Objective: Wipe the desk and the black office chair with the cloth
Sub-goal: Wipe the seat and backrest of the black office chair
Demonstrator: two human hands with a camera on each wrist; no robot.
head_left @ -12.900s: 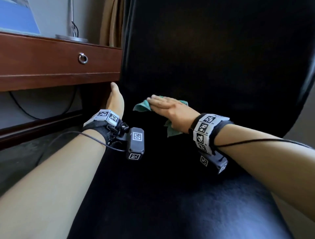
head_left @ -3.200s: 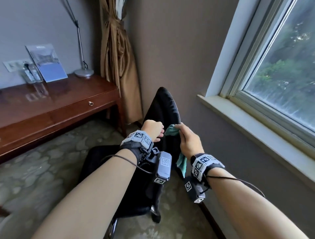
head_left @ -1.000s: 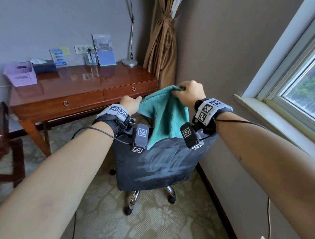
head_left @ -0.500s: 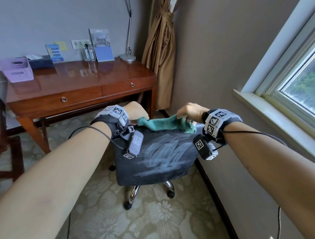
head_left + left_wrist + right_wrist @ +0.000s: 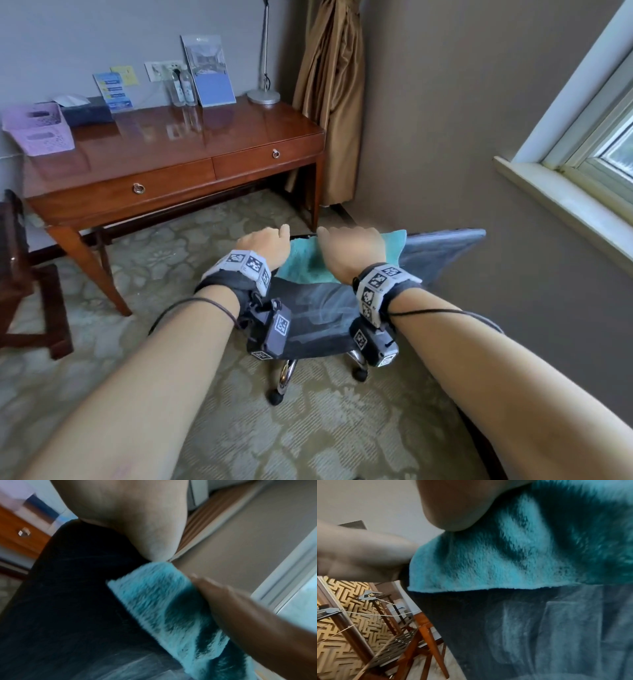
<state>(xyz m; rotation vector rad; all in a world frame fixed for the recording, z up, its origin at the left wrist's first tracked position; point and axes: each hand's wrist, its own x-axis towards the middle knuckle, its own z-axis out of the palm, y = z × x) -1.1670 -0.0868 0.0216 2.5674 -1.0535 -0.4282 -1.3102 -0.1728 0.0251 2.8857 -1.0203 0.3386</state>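
Head view, centre frame: my left hand and right hand now press the teal cloth, held up a second ago, over the black office chair back's top edge. Finger curl is hidden. Right wrist view shows streaks below.

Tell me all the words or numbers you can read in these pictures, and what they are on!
None can be read.
Tall blue-and-white brochure on the brown wooden desk: print too small.
Small blue leaflet: lines blurred.
Yellow sticky note: nothing legible.
Wristband tags: black-and-white square codes, no letters.
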